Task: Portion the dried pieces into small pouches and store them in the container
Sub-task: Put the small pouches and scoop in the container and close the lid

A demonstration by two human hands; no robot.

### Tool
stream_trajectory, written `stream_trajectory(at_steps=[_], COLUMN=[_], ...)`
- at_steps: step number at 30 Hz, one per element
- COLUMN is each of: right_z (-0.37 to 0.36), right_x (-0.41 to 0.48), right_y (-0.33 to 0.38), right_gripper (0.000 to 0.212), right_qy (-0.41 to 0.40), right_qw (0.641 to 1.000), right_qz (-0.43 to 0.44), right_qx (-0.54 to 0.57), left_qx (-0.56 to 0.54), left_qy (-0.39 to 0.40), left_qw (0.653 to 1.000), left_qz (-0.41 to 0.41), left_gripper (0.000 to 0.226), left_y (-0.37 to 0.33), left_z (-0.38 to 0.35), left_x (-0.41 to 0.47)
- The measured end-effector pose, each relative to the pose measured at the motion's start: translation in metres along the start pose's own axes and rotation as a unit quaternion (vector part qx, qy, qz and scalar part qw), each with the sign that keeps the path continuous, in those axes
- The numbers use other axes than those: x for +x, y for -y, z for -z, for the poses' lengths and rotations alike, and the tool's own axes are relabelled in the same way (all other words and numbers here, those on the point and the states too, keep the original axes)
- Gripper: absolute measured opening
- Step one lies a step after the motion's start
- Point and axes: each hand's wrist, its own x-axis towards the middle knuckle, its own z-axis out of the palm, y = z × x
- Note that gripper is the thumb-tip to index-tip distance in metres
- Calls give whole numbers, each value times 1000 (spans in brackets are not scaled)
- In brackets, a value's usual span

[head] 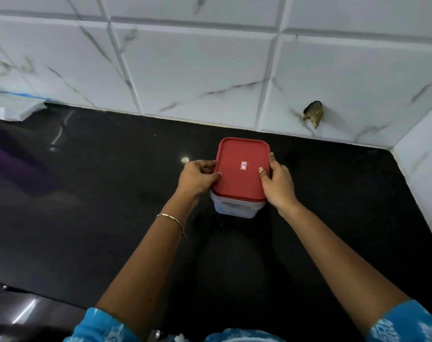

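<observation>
We read this as a home kitchen. The table [98, 193] is a polished black stone slab, glossy enough to throw back the lights, and it runs into a corner of wall tiles [197, 70], white with grey marble veining, like a splashback. On it stands a clear plastic food container [234, 209] with a red lid [242, 151], ordinary household ware. A clear plastic packet [14, 107] lies far left against the tiles, and one tile has a rough chipped hole [313, 113]
</observation>
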Motion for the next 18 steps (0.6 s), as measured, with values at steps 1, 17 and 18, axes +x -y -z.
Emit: stream_trajectory(at_steps=[1,17,18], right_z=[4,21,21], right_x=[-3,-24,-25], right_y=[-1,-18,-19], right_gripper=[58,52,52], right_qy=[4,1,0], right_qw=[1000,996,996], right_qz=[1,30,31], right_qx=[-8,-79,-83], left_qx=[-2,80,120], left_qy=[2,-53,-67], left_qw=[1000,993,986], left_qz=[2,-75,-92], left_gripper=[38,39,39], left_y=[-1,18,19], left_z=[-3,-34,-36], left_x=[-3,-39,-42])
